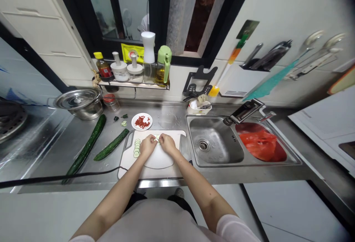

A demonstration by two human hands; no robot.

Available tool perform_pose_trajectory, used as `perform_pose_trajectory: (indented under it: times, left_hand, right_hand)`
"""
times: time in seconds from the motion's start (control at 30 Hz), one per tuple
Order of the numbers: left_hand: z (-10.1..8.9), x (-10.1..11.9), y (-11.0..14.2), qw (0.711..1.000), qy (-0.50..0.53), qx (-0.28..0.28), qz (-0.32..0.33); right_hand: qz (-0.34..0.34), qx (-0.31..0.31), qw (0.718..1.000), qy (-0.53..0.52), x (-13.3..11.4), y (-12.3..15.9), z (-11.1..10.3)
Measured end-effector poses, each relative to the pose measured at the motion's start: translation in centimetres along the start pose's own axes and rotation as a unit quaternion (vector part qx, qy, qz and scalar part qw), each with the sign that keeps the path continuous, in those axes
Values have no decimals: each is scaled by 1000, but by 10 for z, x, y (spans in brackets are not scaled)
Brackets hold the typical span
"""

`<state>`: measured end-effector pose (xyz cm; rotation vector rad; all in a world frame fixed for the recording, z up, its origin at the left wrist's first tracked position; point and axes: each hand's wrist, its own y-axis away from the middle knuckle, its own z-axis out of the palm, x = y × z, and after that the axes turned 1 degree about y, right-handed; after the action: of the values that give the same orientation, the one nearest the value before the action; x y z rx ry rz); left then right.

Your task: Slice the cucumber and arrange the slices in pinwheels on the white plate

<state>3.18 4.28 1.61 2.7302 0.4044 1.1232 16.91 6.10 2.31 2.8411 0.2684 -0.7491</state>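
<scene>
My left hand [148, 146] and my right hand [168, 143] meet over the far edge of a white plate [159, 160], fingers pinched together. Between their fingertips are pale green cucumber slices [157, 137], partly hidden by the fingers. The plate rests on a light cutting board [130, 166]. Left of my left hand, an overlapping row of cucumber slices [137, 149] lies on the board. A knife [184, 147] with a broad blade lies at the board's right side, by my right hand. Behind the board stands a small white dish of red pieces [142, 122].
Two cucumbers, a long one [87, 147] and a shorter one [111, 145], lie left of the board. A lidded steel pot [80, 103] stands behind them. The sink [216, 140] is on the right, with a red plastic bag [259, 144] beside it. A black cable [69, 177] crosses the counter.
</scene>
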Motion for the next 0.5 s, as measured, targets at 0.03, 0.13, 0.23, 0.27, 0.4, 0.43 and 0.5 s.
perform_pose_trajectory:
  times: [0.03,0.13,0.23,0.27,0.4,0.43,0.5]
  left_hand:
    - [0,3,-1,1000,-17,-2,-5]
    - [1,9,-3,998,-67,-4,-10]
    - [3,14,-7,994,-107,-3,-1]
    - [3,15,-8,993,-117,-4,0]
    - [5,15,-13,990,-138,-9,-2]
    - [6,15,-14,990,-141,-10,-2]
    - [7,13,-15,990,-144,-8,-3]
  right_hand:
    - [-2,-4,1000,16,1,-2,1]
    - [-6,-13,998,55,3,-7,4]
    - [-4,-19,997,79,5,-10,6]
    - [-2,-22,996,84,5,-12,6]
    - [-5,-36,995,94,6,-15,6]
    - [-7,-39,994,97,6,-15,6]
    - [-12,-40,994,103,7,-16,7]
